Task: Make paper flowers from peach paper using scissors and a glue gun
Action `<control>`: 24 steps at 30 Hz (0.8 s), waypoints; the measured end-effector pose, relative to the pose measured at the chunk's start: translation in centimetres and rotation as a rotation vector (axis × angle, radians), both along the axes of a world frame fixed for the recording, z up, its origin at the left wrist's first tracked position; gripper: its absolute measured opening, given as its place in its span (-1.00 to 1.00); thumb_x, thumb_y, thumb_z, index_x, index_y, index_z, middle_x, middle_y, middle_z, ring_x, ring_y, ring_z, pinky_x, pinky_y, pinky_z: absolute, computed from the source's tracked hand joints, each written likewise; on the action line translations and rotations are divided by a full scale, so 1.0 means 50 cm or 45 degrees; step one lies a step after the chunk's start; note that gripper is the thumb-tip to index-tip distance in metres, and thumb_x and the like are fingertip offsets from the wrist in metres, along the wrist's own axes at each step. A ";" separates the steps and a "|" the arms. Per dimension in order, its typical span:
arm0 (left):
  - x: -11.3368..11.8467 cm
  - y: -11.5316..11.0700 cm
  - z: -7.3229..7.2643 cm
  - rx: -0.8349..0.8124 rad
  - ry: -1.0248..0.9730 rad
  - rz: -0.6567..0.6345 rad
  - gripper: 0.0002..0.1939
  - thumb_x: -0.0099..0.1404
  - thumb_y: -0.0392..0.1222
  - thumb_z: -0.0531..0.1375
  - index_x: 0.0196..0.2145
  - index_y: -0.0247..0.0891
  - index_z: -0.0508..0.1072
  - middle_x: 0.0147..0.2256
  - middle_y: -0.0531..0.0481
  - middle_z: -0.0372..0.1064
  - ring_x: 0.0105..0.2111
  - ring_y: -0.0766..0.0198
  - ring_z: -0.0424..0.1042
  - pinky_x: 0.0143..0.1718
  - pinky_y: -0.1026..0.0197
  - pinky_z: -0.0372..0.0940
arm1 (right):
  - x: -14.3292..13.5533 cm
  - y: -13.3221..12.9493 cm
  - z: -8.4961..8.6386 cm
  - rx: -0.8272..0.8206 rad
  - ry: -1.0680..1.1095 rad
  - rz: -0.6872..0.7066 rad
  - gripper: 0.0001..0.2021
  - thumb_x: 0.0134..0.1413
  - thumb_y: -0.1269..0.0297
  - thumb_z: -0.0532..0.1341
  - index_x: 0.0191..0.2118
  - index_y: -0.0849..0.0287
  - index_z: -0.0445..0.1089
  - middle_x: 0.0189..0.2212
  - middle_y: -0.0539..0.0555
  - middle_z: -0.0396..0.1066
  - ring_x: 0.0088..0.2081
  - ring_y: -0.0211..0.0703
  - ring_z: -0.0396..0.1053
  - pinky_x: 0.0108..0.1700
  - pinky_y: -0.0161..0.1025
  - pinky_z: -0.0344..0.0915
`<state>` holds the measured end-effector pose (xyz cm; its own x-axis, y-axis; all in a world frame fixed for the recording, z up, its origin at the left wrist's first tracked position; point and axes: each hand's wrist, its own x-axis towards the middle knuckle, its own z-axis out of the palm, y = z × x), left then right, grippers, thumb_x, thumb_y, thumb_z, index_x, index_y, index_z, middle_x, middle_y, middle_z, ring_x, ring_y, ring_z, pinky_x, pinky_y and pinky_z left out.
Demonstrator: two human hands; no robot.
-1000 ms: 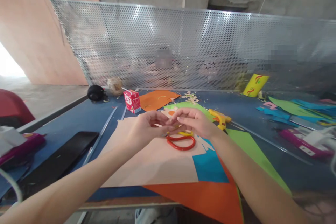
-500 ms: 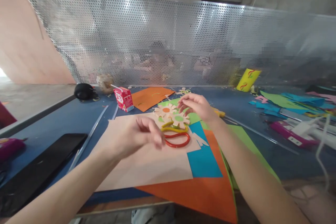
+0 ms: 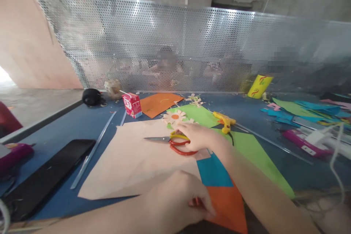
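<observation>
My right hand (image 3: 199,137), palm down, partly covers the handles of the scissors (image 3: 165,139); whether it grips them I cannot tell. The scissors lie crosswise on pale paper (image 3: 131,164), blades pointing left, away from that hand. My left hand (image 3: 182,197), fingers curled, contents hidden, is farther off, near the front of the worktop (image 3: 241,106)

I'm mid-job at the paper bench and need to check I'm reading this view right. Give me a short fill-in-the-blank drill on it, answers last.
1. The right hand is at the ____ of the scissors, not at the blades.
2. Of the picture's top and bottom edges, the left hand is nearer the ____ one.
3. The glue gun is mainly ____ in colour.
4. The metal panel behind the table is full of small ____.

Missing words: handles; bottom; yellow; holes.
</observation>
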<state>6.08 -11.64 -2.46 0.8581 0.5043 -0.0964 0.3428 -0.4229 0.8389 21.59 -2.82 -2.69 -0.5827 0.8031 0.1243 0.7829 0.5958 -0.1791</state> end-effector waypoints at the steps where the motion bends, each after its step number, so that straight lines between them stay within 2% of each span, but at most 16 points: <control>1: 0.000 -0.001 -0.001 0.027 0.056 0.013 -0.81 0.01 -0.40 0.16 -0.46 -0.24 0.55 -0.46 0.04 0.48 -0.46 0.37 0.40 -0.44 0.43 0.23 | -0.001 -0.001 0.000 0.015 -0.042 -0.009 -0.56 -0.11 0.09 0.17 -0.09 0.20 0.25 -0.10 0.22 0.36 -0.16 0.08 0.33 -0.26 -0.16 0.23; 4: 0.004 -0.013 -0.008 0.038 0.112 0.068 -0.92 -0.02 -0.21 0.23 -0.51 -0.20 0.53 -0.49 0.09 0.43 -0.51 0.39 0.35 -0.55 0.44 0.16 | -0.007 -0.005 0.002 0.061 -0.155 -0.019 -0.55 -0.08 0.20 0.16 -0.02 0.24 0.22 -0.05 0.27 0.32 -0.12 0.11 0.32 -0.25 -0.15 0.24; 5: 0.007 -0.016 -0.011 0.002 0.118 0.073 -0.89 -0.03 -0.20 0.24 -0.45 -0.18 0.52 -0.47 0.10 0.42 -0.50 0.39 0.35 -0.55 0.44 0.16 | -0.009 -0.007 0.003 0.078 -0.185 -0.017 -0.56 -0.08 0.26 0.15 -0.01 0.24 0.21 -0.05 0.27 0.31 -0.13 0.09 0.32 -0.27 -0.17 0.24; 7: 0.018 -0.018 -0.018 -0.072 0.124 0.036 -0.67 -0.03 -0.23 0.24 -0.23 -0.11 0.47 -0.44 0.11 0.42 -0.50 0.39 0.34 -0.53 0.44 0.18 | -0.011 -0.011 0.002 0.118 -0.229 -0.010 -0.60 -0.07 0.32 0.14 -0.03 0.23 0.22 -0.05 0.27 0.28 -0.20 0.04 0.36 -0.34 -0.21 0.24; 9: 0.031 -0.016 -0.032 -0.060 0.072 -0.086 -0.57 0.00 -0.27 0.22 -0.11 -0.11 0.41 -0.45 0.10 0.41 -0.51 0.39 0.33 -0.51 0.42 0.19 | -0.012 -0.014 -0.002 0.174 -0.260 -0.012 -0.63 -0.04 0.33 0.12 -0.04 0.25 0.22 -0.05 0.31 0.24 -0.30 0.00 0.38 -0.43 -0.21 0.22; 10: 0.038 -0.015 -0.044 0.011 0.008 -0.169 -0.66 0.04 -0.27 0.20 -0.17 -0.15 0.44 -0.45 0.08 0.40 -0.49 0.38 0.34 -0.49 0.42 0.19 | -0.012 -0.015 -0.003 0.207 -0.274 -0.017 -0.63 -0.02 0.35 0.11 -0.04 0.27 0.21 -0.05 0.34 0.22 -0.35 -0.02 0.37 -0.46 -0.20 0.21; 11: 0.043 -0.013 -0.058 0.088 -0.071 -0.264 -0.86 0.08 -0.29 0.17 -0.37 -0.21 0.50 -0.50 0.08 0.38 -0.51 0.39 0.32 -0.49 0.42 0.18 | -0.013 -0.016 -0.004 0.244 -0.286 -0.022 -0.63 -0.02 0.39 0.09 -0.03 0.29 0.20 -0.04 0.36 0.20 -0.38 -0.02 0.37 -0.46 -0.19 0.21; 12: 0.047 -0.012 -0.074 0.178 -0.115 -0.286 -0.90 0.09 -0.31 0.16 -0.52 -0.25 0.47 -0.56 0.10 0.34 -0.54 0.40 0.30 -0.49 0.41 0.16 | -0.013 -0.016 -0.004 0.285 -0.296 -0.025 -0.62 -0.01 0.45 0.07 -0.01 0.30 0.18 -0.03 0.39 0.17 -0.36 -0.01 0.36 -0.44 -0.17 0.21; 13: 0.048 -0.012 -0.092 0.234 -0.118 -0.300 -0.89 0.07 -0.31 0.18 -0.58 -0.27 0.43 -0.59 0.11 0.30 -0.56 0.41 0.29 -0.52 0.40 0.15 | -0.014 -0.016 -0.002 0.329 -0.303 -0.024 -0.61 -0.01 0.51 0.05 0.01 0.30 0.16 0.00 0.40 0.14 -0.31 0.02 0.35 -0.37 -0.14 0.22; 15: 0.048 -0.011 -0.125 0.315 -0.063 -0.272 -0.89 0.03 -0.23 0.24 -0.58 -0.27 0.39 -0.55 0.09 0.31 -0.53 0.36 0.31 -0.52 0.36 0.17 | -0.017 -0.015 0.008 0.418 -0.308 -0.012 -0.60 0.03 0.59 -0.03 0.02 0.29 0.15 0.06 0.40 0.08 -0.14 0.09 0.29 -0.18 -0.06 0.16; 17: 0.043 -0.011 -0.147 0.294 -0.066 -0.315 -0.90 0.10 -0.16 0.21 -0.49 -0.23 0.41 -0.44 0.04 0.36 -0.46 0.32 0.35 -0.47 0.32 0.24 | -0.018 -0.014 0.023 0.499 -0.306 -0.002 -0.61 0.08 0.61 -0.13 0.02 0.27 0.16 0.10 0.38 0.04 -0.05 0.11 0.21 -0.05 0.00 0.03; 19: 0.039 -0.009 -0.156 0.252 -0.093 -0.380 -0.84 0.21 -0.13 0.11 -0.30 -0.21 0.41 -0.25 -0.03 0.37 -0.32 0.28 0.37 -0.32 0.23 0.31 | -0.016 -0.012 0.036 0.559 -0.305 -0.017 -0.59 0.11 0.62 -0.20 0.00 0.28 0.18 0.08 0.39 0.07 -0.12 0.09 0.24 -0.07 0.04 -0.03; 21: 0.036 -0.008 -0.157 0.224 -0.117 -0.432 -0.78 0.27 -0.13 0.04 -0.15 -0.17 0.36 -0.09 -0.09 0.30 -0.20 0.26 0.35 -0.19 0.12 0.31 | -0.011 -0.011 0.040 0.582 -0.305 -0.028 -0.60 0.06 0.64 -0.17 -0.05 0.31 0.21 0.00 0.39 0.17 -0.21 0.07 0.27 -0.15 0.04 -0.02; 24: 0.035 -0.008 -0.153 0.191 -0.143 -0.494 -0.77 0.27 -0.14 0.04 -0.12 -0.13 0.35 -0.04 -0.08 0.26 -0.15 0.23 0.33 -0.15 0.11 0.29 | -0.005 -0.005 0.027 0.526 -0.293 0.020 -0.69 -0.06 0.65 -0.03 -0.22 0.27 0.32 -0.22 0.27 0.35 -0.24 0.05 0.27 -0.18 -0.02 -0.02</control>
